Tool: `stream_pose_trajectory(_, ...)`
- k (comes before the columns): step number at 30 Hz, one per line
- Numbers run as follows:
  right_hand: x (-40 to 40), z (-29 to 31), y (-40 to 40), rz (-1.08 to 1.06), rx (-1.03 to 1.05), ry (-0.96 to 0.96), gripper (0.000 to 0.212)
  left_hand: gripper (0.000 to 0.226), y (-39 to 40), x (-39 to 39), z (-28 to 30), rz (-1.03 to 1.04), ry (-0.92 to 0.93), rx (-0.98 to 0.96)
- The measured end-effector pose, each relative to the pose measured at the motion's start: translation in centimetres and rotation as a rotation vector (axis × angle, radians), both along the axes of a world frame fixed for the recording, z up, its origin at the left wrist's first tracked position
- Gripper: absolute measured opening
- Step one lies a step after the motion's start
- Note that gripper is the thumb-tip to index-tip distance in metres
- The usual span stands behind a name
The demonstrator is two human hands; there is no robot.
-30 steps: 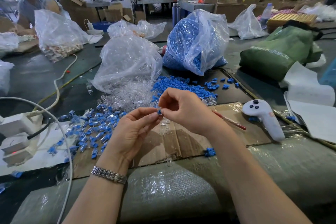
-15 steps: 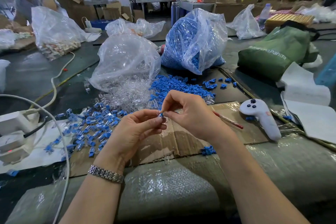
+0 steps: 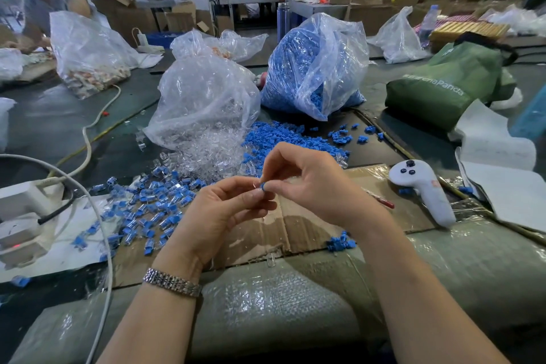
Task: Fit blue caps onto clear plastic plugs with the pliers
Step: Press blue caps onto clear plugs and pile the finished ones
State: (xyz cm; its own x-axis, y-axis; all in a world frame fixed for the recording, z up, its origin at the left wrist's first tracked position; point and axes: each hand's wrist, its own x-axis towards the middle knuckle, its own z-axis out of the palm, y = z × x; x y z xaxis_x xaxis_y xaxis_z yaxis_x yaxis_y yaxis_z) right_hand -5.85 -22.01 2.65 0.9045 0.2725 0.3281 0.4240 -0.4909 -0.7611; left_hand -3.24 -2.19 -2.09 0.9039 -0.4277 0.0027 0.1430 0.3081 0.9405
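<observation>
A small blue cap (image 3: 263,185) sits pinched at the meeting point of both hands, above the cardboard sheet (image 3: 307,227). The right hand (image 3: 310,186) closes thumb and forefinger on it from the right, the other fingers curled in under the palm. The left hand (image 3: 218,216) meets it from the left, fingertips curled in against the same piece; whether a clear plug is between those fingers cannot be told, as only a glint shows beside the cap. A metal watch band (image 3: 172,282) circles the left wrist.

Just behind the hands lies a heap of loose blue caps (image 3: 283,139), touching a heap of clear plugs (image 3: 206,154) that spills from a clear bag (image 3: 204,103). A fuller bag of blue caps (image 3: 313,65) stands behind. Left of the hands, finished capped plugs (image 3: 147,210) are scattered over cardboard and white paper. Right of the hands lies a white controller (image 3: 422,189), with a red-handled tool (image 3: 381,201) partly hidden behind the right wrist.
</observation>
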Motion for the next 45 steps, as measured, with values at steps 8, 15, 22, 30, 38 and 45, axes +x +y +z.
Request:
stream_pose_trajectory(8, 1.3, -1.8, -4.1, -0.700, -0.635, 0.409, 0.066, 0.016, 0.1, 0.2, 0.0, 0.038, 0.020, -0.059)
stream_pose_trajectory(15, 1.5, -2.3, -4.3, -0.667, -0.753, 0.454, 0.031, 0.027, 0.0, 0.2, 0.1, 0.082, 0.015, -0.017)
stream_pose_trajectory(22, 0.9, 0.5, -4.1, -0.479, -0.274, 0.458, 0.029, 0.019, 0.4, 0.6, 0.0, 0.180, 0.084, -0.131)
stream_pose_trajectory(30, -1.6, 2.0, -0.4, 0.028, -0.104, 0.683, 0.028, 0.019, 0.4, 0.4, 0.6, 0.224, 0.080, -0.195)
stream_pose_trajectory(38, -2.0, 2.2, 1.0, 0.053, -0.116, 0.648, 0.021, 0.015, 0.1, 0.0, 0.8, 0.206, 0.044, -0.133)
stream_pose_trajectory(45, -1.5, 0.8, 1.1, 0.046, -0.110, 0.663, 0.023, 0.017, 0.1, -0.1, 0.2, 0.289, -0.076, 0.042)
